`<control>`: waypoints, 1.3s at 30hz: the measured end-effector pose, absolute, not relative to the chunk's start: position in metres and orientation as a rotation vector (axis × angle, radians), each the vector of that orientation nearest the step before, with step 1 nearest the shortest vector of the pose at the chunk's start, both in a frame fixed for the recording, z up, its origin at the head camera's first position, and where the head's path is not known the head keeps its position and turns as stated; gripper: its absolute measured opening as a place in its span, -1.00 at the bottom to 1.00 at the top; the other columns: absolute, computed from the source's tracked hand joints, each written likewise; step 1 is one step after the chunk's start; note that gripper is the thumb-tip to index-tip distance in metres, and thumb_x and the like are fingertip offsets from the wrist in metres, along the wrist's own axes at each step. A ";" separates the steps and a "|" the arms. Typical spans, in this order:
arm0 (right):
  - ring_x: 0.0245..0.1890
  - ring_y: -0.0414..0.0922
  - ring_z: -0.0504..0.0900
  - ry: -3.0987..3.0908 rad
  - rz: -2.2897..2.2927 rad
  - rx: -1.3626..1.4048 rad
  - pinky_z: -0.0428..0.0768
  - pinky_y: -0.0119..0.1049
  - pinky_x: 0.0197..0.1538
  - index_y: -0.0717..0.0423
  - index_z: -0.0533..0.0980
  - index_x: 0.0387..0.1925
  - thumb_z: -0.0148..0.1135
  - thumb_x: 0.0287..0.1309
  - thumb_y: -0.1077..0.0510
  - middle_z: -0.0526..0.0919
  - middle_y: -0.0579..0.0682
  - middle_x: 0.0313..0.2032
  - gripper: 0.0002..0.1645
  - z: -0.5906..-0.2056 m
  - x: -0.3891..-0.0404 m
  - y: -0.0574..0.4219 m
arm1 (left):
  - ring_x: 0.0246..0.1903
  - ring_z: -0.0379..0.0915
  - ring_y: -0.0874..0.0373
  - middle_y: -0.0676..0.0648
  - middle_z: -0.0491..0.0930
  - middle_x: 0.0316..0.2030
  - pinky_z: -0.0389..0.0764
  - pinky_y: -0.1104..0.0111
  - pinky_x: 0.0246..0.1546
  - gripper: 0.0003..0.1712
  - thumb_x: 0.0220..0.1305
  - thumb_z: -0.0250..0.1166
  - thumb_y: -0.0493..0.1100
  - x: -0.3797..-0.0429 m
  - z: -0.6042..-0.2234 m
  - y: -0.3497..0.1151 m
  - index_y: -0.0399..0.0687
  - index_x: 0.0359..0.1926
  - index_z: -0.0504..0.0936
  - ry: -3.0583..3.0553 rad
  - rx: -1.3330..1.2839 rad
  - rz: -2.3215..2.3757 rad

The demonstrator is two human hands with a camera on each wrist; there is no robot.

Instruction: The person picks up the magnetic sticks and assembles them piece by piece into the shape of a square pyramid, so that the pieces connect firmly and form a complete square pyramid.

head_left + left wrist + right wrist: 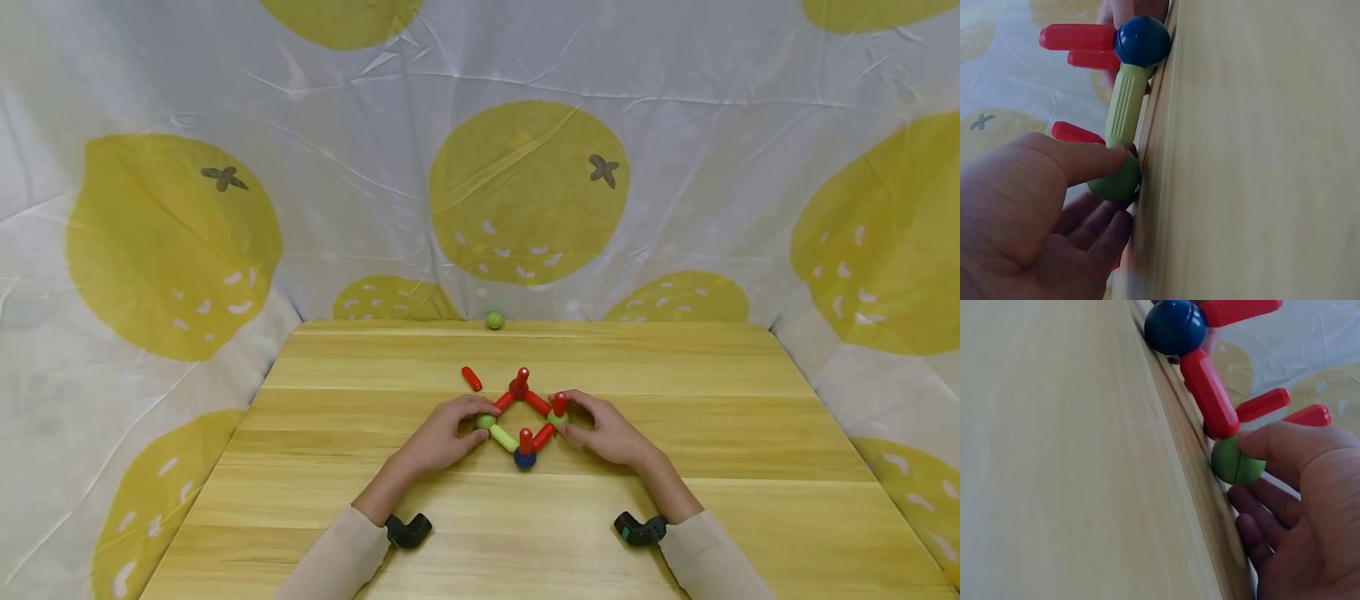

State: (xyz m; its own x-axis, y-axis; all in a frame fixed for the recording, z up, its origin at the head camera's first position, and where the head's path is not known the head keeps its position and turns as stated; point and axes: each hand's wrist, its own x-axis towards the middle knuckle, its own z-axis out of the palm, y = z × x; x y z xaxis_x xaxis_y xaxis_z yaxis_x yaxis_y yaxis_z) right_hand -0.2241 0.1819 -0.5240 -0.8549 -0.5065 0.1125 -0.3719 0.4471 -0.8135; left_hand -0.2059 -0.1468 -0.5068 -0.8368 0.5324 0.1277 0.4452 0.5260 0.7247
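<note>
A diamond of rods and balls lies on the wooden table. My left hand holds the left green ball between thumb and fingers. Opposite, the right green ball is pinched by my right hand. A yellow-green rod joins the left ball to the blue ball at the near corner; a red rod links blue to the right ball. Two more red rods meet at the far red ball. Red rods stand upright on the far, right and near balls, none on the left one.
A loose red rod lies beyond the diamond's left side. One loose green ball sits at the table's back edge, against a hanging cloth printed with lemons. Both forearms wear a black wrist device.
</note>
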 end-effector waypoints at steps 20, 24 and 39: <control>0.49 0.11 0.35 2.482 -1.358 -0.804 0.29 0.16 0.50 -0.13 0.06 0.62 0.72 -0.18 -0.19 0.31 0.03 0.50 0.42 -0.523 -0.214 0.191 | -0.18 0.56 0.27 0.14 0.60 -0.22 0.67 0.40 -0.08 -0.60 0.07 0.64 -0.01 -0.197 -0.503 -0.131 0.12 -0.07 0.72 2.654 0.877 1.204; 0.46 0.15 0.37 2.490 -1.340 -0.799 0.30 0.19 0.49 -0.14 0.02 0.63 0.72 -0.19 -0.22 0.33 0.08 0.48 0.47 -0.522 -0.213 0.189 | -0.17 0.58 0.25 0.13 0.63 -0.20 0.68 0.41 -0.06 -0.59 0.13 0.59 0.06 -0.196 -0.502 -0.129 0.09 -0.05 0.71 2.625 0.908 1.211; 0.45 0.06 0.38 2.509 -1.355 -0.807 0.36 0.01 0.48 -0.08 0.06 0.61 0.71 -0.15 -0.18 0.36 0.03 0.45 0.40 -0.526 -0.216 0.185 | -0.32 0.51 0.20 -0.02 0.62 -0.22 0.60 0.32 -0.23 -0.52 0.51 0.25 -0.02 -0.243 -0.498 -0.151 -0.06 0.35 0.56 2.898 0.527 1.164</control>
